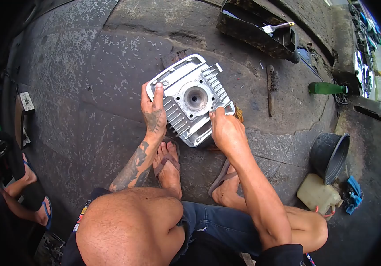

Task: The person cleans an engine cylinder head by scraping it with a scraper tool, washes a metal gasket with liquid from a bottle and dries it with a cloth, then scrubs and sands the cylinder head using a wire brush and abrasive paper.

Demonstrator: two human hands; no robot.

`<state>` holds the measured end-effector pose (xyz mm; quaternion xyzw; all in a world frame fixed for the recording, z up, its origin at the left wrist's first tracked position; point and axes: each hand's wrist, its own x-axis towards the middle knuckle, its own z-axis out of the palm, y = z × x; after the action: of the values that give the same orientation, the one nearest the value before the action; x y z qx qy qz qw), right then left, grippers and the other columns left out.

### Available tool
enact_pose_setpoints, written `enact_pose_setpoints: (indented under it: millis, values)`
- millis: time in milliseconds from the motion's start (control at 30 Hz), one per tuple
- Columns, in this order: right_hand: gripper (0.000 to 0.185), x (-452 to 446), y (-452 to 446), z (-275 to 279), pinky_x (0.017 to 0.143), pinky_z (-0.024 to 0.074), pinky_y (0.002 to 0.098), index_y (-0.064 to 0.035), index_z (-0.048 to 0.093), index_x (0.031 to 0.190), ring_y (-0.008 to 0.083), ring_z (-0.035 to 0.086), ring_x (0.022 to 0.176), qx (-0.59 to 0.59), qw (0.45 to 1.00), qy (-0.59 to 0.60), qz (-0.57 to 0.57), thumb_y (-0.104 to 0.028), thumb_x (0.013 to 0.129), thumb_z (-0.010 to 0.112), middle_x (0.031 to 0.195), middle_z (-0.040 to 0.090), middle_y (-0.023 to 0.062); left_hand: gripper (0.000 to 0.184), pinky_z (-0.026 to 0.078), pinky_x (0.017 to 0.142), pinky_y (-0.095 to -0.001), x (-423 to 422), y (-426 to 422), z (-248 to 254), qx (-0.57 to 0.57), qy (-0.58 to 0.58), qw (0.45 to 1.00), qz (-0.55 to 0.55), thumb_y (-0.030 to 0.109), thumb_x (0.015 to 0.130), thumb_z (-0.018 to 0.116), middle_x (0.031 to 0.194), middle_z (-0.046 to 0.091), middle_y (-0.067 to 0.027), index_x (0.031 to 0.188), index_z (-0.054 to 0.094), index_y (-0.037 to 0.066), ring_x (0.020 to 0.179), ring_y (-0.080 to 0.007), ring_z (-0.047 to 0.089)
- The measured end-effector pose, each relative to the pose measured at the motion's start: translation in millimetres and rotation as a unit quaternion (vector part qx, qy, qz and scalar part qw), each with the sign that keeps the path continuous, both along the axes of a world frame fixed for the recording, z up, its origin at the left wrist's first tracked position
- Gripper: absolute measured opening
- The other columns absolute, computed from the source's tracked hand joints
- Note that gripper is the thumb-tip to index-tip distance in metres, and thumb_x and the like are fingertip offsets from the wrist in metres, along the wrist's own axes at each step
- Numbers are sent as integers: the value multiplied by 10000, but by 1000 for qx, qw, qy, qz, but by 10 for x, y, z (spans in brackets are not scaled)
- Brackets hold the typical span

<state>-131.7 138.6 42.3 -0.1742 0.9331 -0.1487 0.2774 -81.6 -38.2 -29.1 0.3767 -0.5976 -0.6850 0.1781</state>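
A silver finned engine cylinder head (182, 123) is tilted between my hands above the floor, its round, dark-centred combustion chamber (195, 98) facing up. My left hand (153, 106) grips its left edge, thumb on top and fingers mostly hidden behind the rim. At the lower right corner of the chamber face, my right hand (227, 128) is closed with its fingertips pressed together against the metal. Something small and dark may be in that pinch; I cannot make it out. A yellowish-orange thing (239, 114) shows partly behind my right hand.
Beyond lies a cut-open black container (257, 42) with a paintbrush (279, 27) across it. To the right are a wire brush (270, 88), green bottle (327, 88), black bucket (322, 153), jerrycan (316, 195) and blue cloth (354, 195). Another person's sandalled foot (43, 215) is at left.
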Motion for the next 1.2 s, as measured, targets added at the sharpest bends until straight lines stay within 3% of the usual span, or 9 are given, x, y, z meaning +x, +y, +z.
enact_pose_setpoints:
  millis: [133,300,400,567,633,767,933,1100,1200]
  values:
    - [244,-260,174,-29,627,483,544,8,473,921,467,625,695,-21,989,-16,148,-225,993,487,673,619,256,317,452,795,-259,-25,-91,-49,22,30,999,-17,319,990,559,935,613,-25,1106,578,25,876,-94,548]
    - [238,-384,208,-45,619,478,546,9,461,915,473,620,699,-44,979,-32,198,-213,992,490,672,614,264,299,452,801,-265,-45,-107,-64,-16,7,1000,-18,309,990,560,956,625,-27,1084,589,27,886,-99,553]
    - [243,-327,190,-35,623,477,552,18,461,905,480,619,702,-37,982,-59,177,-207,991,491,675,614,270,296,453,811,-271,-60,-78,-39,2,8,1000,-13,298,993,553,956,629,-32,1097,581,22,890,-102,557]
    - [279,-73,-9,16,607,492,547,53,487,881,496,621,666,-16,999,-36,34,-201,996,479,657,604,310,300,457,813,-266,-34,-51,-18,-34,1,999,-9,300,1002,536,954,624,-36,1103,574,19,898,-105,563]
    - [296,-39,-27,-17,589,497,540,66,504,876,497,620,644,-25,999,-13,38,-201,1000,471,644,599,317,311,459,824,-269,-41,-30,-18,0,17,1000,-5,307,999,539,963,625,-48,1116,568,20,905,-114,570]
    - [329,-21,-56,7,665,499,543,81,533,893,508,623,718,-4,1000,-23,-2,-221,1003,464,694,608,333,336,463,833,-282,25,78,19,30,16,999,31,325,991,549,974,624,-59,1132,561,19,909,-123,575]
    - [362,-166,-87,90,786,461,556,87,575,891,513,612,852,22,996,-91,-5,-240,999,463,792,615,349,344,475,835,-300,79,83,-17,-24,-3,999,41,321,985,566,998,634,-73,1135,559,11,931,-136,584]
    - [351,-243,-52,105,750,462,557,84,555,884,516,601,832,22,993,-105,43,-241,994,483,780,604,352,318,483,825,-292,79,82,-36,-28,6,999,41,278,983,581,983,643,-74,1141,561,3,916,-136,592]
    - [299,-8,-71,68,682,456,582,58,490,890,525,604,733,9,999,-31,-3,-218,1004,473,689,597,332,318,480,828,-295,60,92,-14,-40,-1,998,48,276,987,571,990,641,-80,1144,563,0,919,-138,588]
